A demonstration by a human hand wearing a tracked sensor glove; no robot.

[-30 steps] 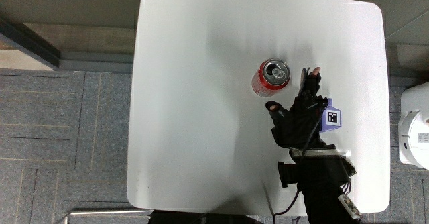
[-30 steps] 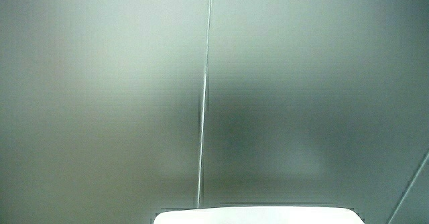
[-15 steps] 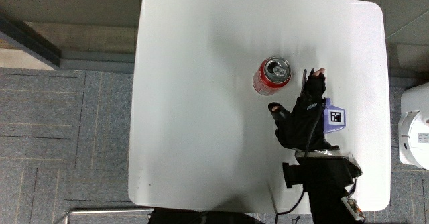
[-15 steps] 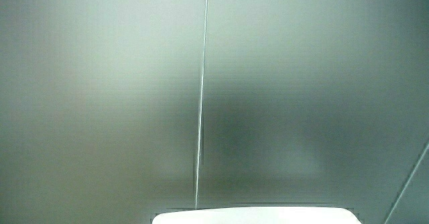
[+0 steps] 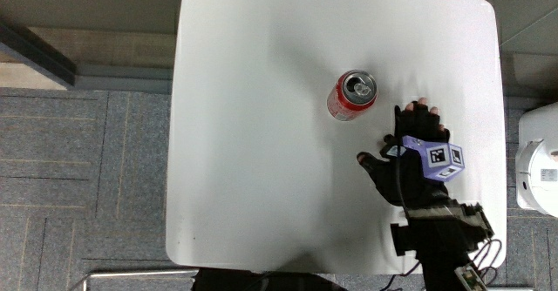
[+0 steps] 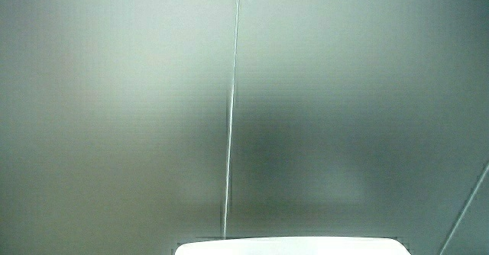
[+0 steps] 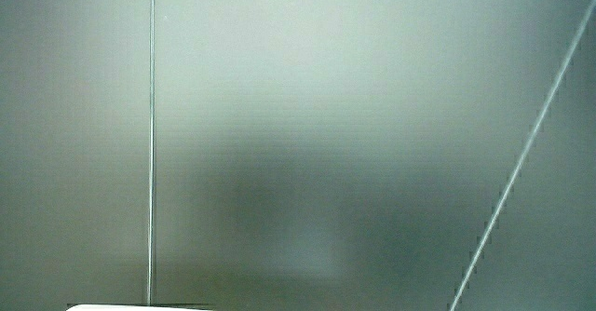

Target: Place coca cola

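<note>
Although both side views show only a pale wall and a sliver of the bench's edge, the main view tells the moment clearly. The coca cola can [image 5: 352,96] stands upright on the white bench [image 5: 253,152], roughly midway across it and somewhat farther from the person than the bench's middle, with its opened top facing up. Nothing touches it. Next comes the hand [image 5: 411,150], which half a second ago lay close beside the can with its fingertips level with it; now it has pulled back toward the person and away from the can, so bare bench shows between them. Its grip is loose and holds nothing: the fingers [image 5: 422,111] are relaxed and lightly spread over the bench, the patterned cube [image 5: 438,158] riding on the back of the glove. Judging by this withdrawal and the can standing steady on its own, the placing looks done, and only clearing the forearm from the bench remains.
</note>
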